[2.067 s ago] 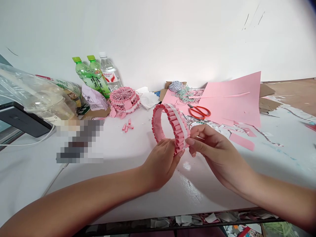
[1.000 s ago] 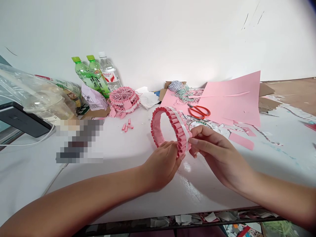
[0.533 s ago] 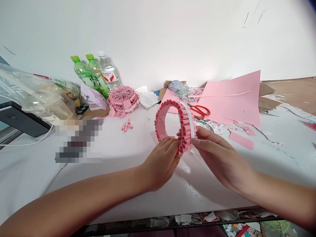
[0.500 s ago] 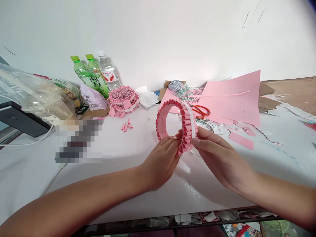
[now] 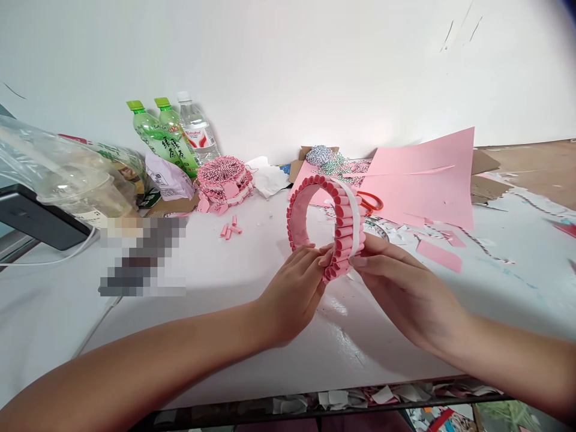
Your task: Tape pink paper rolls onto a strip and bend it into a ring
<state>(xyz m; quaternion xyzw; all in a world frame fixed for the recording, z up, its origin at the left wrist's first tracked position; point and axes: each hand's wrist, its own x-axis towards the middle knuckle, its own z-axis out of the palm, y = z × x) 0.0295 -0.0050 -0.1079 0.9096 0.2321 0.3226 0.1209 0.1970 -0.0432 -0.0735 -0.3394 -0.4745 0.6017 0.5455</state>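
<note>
Between my two hands a ring of rolled pink paper tubes [image 5: 345, 231] is held upright above the table. A white strip [image 5: 356, 222] runs round the outside of the tubes. My left hand [image 5: 294, 288] is closed on the ring's lower rim, its fingertips partly hidden by the tubes. On the right side, my right hand [image 5: 391, 276] pinches the ring, with the thumb at the lower end of the white strip and the other fingers behind. Several loose pink paper tubes [image 5: 231, 228] lie on the table to the left.
A pink paper basket with twisted cord [image 5: 225, 183] stands at the back, near green bottles [image 5: 157, 135] and a clear bottle [image 5: 198, 132]. Behind the ring are red-handled scissors [image 5: 371, 203], cord balls [image 5: 320, 155] and a pink sheet [image 5: 423, 180]. A phone [image 5: 42, 216] is at left.
The ring has shifted slightly to the right and turned a little in my hands. Both hands keep their hold, and the things on the table lie as before.
</note>
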